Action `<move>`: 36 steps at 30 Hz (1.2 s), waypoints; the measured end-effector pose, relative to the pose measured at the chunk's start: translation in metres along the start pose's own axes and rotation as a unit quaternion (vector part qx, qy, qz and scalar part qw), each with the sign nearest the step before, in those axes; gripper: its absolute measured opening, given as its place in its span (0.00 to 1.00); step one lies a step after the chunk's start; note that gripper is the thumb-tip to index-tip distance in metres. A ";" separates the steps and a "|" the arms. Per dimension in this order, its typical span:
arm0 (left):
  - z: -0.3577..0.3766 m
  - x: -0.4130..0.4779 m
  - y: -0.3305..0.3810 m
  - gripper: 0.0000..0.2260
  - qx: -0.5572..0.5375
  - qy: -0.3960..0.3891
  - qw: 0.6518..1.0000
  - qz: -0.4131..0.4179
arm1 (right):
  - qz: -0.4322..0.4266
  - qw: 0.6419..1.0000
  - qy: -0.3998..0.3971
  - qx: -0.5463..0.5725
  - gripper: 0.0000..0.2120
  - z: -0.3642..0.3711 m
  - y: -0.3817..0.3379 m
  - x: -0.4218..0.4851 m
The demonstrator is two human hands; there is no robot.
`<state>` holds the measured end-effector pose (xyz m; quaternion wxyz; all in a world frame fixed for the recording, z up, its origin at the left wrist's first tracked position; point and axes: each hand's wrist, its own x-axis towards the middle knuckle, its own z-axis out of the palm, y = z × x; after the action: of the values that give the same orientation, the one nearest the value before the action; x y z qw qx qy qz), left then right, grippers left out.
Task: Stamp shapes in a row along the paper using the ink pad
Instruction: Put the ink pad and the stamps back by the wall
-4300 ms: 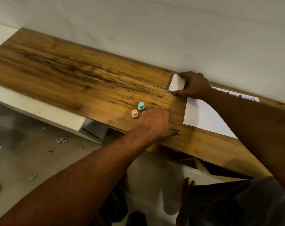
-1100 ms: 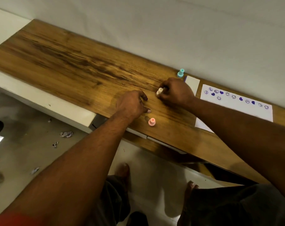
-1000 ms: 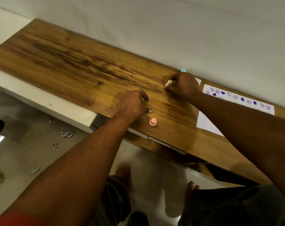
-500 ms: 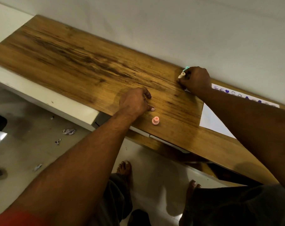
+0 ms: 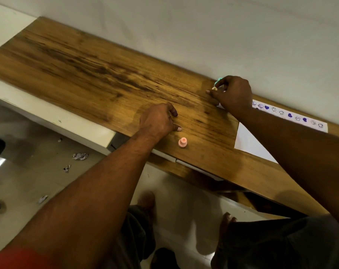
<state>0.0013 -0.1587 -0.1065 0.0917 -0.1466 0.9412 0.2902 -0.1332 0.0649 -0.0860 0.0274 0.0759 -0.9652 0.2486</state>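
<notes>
My right hand (image 5: 232, 93) is at the back of the wooden tabletop (image 5: 99, 82), near the wall, pinching a small beige stamp (image 5: 214, 88). A teal stamp (image 5: 217, 80) peeks out just behind its fingers. The ink pad is hidden under that hand. The white paper (image 5: 250, 142) lies to the right, with a row of purple faces and hearts (image 5: 289, 114) along its far edge; my right forearm crosses it. My left hand (image 5: 158, 120) rests curled on the wood, holding nothing. A pink stamp (image 5: 182, 142) stands upright just in front of it, apart from the fingers.
A white wall (image 5: 203, 35) runs directly behind the tabletop. A white ledge (image 5: 54, 117) edges the table on the left. Below are a tiled floor with paper scraps (image 5: 79, 156) and the person's bare feet (image 5: 226, 220).
My right hand has carried the beige stamp from mid-table back toward the wall, beside the teal stamp. My left hand and the pink stamp have stayed put.
</notes>
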 end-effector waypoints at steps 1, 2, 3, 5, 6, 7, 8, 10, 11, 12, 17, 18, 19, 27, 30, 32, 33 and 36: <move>0.000 0.000 0.000 0.24 0.000 0.000 1.000 -0.001 | -0.020 1.000 0.015 -0.005 0.24 -0.004 -0.001 -0.007; 0.000 -0.001 0.000 0.24 0.000 0.000 1.000 0.000 | -0.039 0.999 0.030 -0.011 0.24 -0.008 -0.001 -0.014; -0.001 -0.001 0.000 0.24 0.000 0.001 1.000 0.002 | -0.055 0.997 0.044 -0.017 0.24 -0.013 -0.001 -0.022; -0.001 -0.001 0.001 0.24 0.003 0.003 1.000 0.007 | -0.085 0.994 0.060 -0.034 0.24 -0.019 -0.001 -0.038; -0.001 -0.002 0.001 0.24 0.004 0.004 1.000 0.009 | -0.100 0.992 0.059 -0.044 0.24 -0.022 0.001 -0.044; -0.001 -0.002 0.001 0.24 0.006 0.004 1.000 0.010 | -0.115 0.991 0.054 -0.052 0.23 -0.023 0.003 -0.050; 0.000 -0.003 0.001 0.24 0.007 0.003 1.000 0.010 | -0.125 0.989 0.047 -0.056 0.21 -0.024 0.004 -0.053; 0.000 -0.004 -0.001 0.24 0.010 0.002 1.000 0.007 | -0.125 0.990 0.036 -0.053 0.19 -0.025 0.005 -0.056; 0.000 -0.005 -0.001 0.24 0.012 0.001 1.000 0.005 | -0.118 0.991 0.030 -0.047 0.19 -0.024 0.005 -0.056; 0.000 -0.005 0.000 0.24 0.013 -0.001 1.000 0.004 | -0.112 0.993 0.024 -0.039 0.19 -0.024 0.004 -0.056; -0.003 -0.005 0.008 0.23 0.009 -0.001 1.000 0.002 | -0.261 0.952 -0.155 0.032 0.30 -0.021 -0.010 -0.079; -0.004 -0.004 0.007 0.22 0.008 0.002 1.000 -0.001 | -0.303 0.931 -0.201 0.025 0.32 -0.018 -0.015 -0.087; -0.005 -0.004 0.006 0.21 0.007 0.003 1.000 -0.003 | -0.338 0.912 -0.233 0.012 0.33 -0.013 -0.019 -0.096; -0.001 -0.004 0.006 0.19 -0.017 -0.002 1.000 -0.004 | -0.345 0.922 -0.165 -0.055 0.13 0.025 -0.014 -0.102; 0.001 -0.004 0.001 0.23 -0.019 -0.006 1.000 -0.010 | -0.220 0.967 -0.112 -0.064 0.15 0.027 -0.009 -0.068; 0.002 -0.004 0.001 0.23 -0.021 -0.007 1.000 -0.013 | -0.158 0.980 -0.087 -0.079 0.16 0.025 -0.003 -0.047; 0.002 -0.004 0.001 0.23 -0.023 -0.009 1.000 -0.012 | -0.137 0.984 -0.073 -0.091 0.16 0.022 0.001 -0.038; 0.000 -0.002 0.005 0.23 -0.027 -0.015 0.999 -0.009 | -0.101 0.987 -0.036 -0.120 0.14 0.015 0.011 -0.018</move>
<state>0.0015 -0.1543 -0.1032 0.1042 -0.1536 0.9300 0.3171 -0.1171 0.0693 -0.1062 0.0262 0.1778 -0.9758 0.1244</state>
